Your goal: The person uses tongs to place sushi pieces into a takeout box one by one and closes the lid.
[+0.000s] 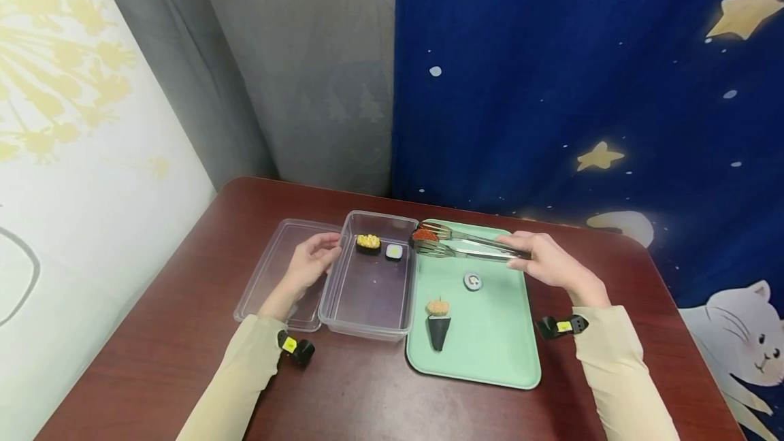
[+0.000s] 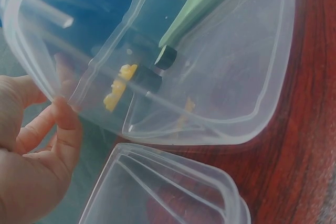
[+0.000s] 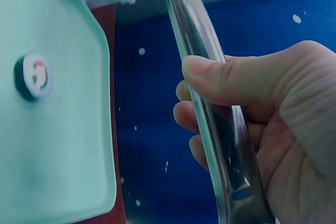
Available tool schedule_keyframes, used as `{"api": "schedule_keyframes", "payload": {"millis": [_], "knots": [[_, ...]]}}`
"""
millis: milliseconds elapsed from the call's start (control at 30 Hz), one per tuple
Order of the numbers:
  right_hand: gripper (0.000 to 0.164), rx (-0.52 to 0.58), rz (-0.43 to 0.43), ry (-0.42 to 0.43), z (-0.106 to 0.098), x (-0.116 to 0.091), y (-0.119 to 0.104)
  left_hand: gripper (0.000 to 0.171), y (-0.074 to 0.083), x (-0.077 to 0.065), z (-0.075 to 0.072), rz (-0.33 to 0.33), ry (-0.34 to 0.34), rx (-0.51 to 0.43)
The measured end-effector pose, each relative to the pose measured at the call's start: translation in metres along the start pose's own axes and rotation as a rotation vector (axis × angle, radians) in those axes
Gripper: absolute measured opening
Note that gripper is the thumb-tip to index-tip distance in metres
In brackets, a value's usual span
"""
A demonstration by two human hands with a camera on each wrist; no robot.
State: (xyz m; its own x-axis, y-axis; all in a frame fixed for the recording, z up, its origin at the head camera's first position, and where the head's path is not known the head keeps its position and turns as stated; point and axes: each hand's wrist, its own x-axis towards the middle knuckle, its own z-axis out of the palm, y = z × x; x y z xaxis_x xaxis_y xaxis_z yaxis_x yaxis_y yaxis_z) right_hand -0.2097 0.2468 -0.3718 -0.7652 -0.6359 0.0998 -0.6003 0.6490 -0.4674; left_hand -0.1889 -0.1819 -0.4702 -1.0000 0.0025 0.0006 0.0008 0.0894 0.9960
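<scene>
"What's left of the clear container?"

"Its clear lid, just beside it, with the left hand over the lid. That grip's bent fingers touch the container's left rim; I can't tell whether they pinch it."

"Inside?"

"Toward the far wall, a yellow-topped piece, then a small roll. Room runs from both to the near wall."

"And the right rim?"

"A red-topped piece sits between the tips of the tongs, by the container's far right corner."

"Past that?"

"The green tray, edge alongside the container's. Nearest the container lies a dark cone with a tan top; farther right, a round roll, with room around it."

"Farthest right?"

"The right hand, its grip clamped on the tongs, and beyond the tray's edge the tabletop."
</scene>
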Motion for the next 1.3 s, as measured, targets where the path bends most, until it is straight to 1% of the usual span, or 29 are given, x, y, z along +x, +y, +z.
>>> {"api": "schedule_keyframes", "payload": {"millis": [100, 200, 300, 400, 500, 567, 633, 700, 833, 933, 1067, 1233, 1300], "knots": [[0.048, 0.016, 0.024, -0.027, 0.001, 0.009, -0.007, 0.034, 0.001, 0.000, 0.000, 0.007, -0.002, 0.003], [0.048, 0.027, 0.028, -0.039, 0.004, 0.017, -0.013, 0.034, 0.000, 0.000, -0.001, 0.009, -0.004, 0.013], [0.048, 0.037, 0.005, -0.042, 0.007, 0.026, -0.019, 0.034, 0.000, 0.001, -0.001, 0.005, -0.008, 0.019], [0.046, 0.044, -0.043, -0.047, 0.011, 0.036, -0.025, 0.035, 0.003, 0.001, -0.002, -0.006, -0.014, 0.003], [0.045, 0.058, -0.082, -0.064, 0.016, 0.046, -0.029, 0.036, 0.011, -0.002, -0.001, -0.010, -0.022, -0.018], [0.045, 0.053, -0.088, -0.076, 0.019, 0.052, -0.031, 0.036, 0.016, -0.004, -0.001, -0.007, -0.028, -0.017], [0.044, 0.057, -0.097, -0.090, 0.023, 0.057, -0.033, 0.036, 0.018, -0.005, -0.001, -0.004, -0.033, -0.011], [0.043, 0.061, -0.109, -0.102, 0.026, 0.063, -0.035, 0.036, 0.016, -0.004, -0.001, -0.003, -0.032, -0.003], [0.041, 0.068, -0.154, -0.130, 0.034, 0.073, -0.039, 0.036, 0.005, 0.000, -0.002, -0.005, -0.019, 0.007], [0.039, 0.044, -0.186, -0.147, 0.040, 0.079, -0.041, 0.034, 0.001, 0.002, -0.001, 0.010, -0.009, 0.016], [0.034, 0.009, -0.215, -0.171, 0.046, 0.086, -0.044, 0.033, 0.000, 0.001, 0.000, 0.026, -0.001, 0.014], [0.032, -0.059, -0.229, -0.186, 0.052, 0.093, -0.049, 0.033, 0.000, 0.001, 0.000, 0.013, 0.001, 0.015], [0.031, -0.086, -0.230, -0.193, 0.053, 0.095, -0.051, 0.034, 0.003, 0.000, 0.000, 0.006, -0.007, 0.008]]}}
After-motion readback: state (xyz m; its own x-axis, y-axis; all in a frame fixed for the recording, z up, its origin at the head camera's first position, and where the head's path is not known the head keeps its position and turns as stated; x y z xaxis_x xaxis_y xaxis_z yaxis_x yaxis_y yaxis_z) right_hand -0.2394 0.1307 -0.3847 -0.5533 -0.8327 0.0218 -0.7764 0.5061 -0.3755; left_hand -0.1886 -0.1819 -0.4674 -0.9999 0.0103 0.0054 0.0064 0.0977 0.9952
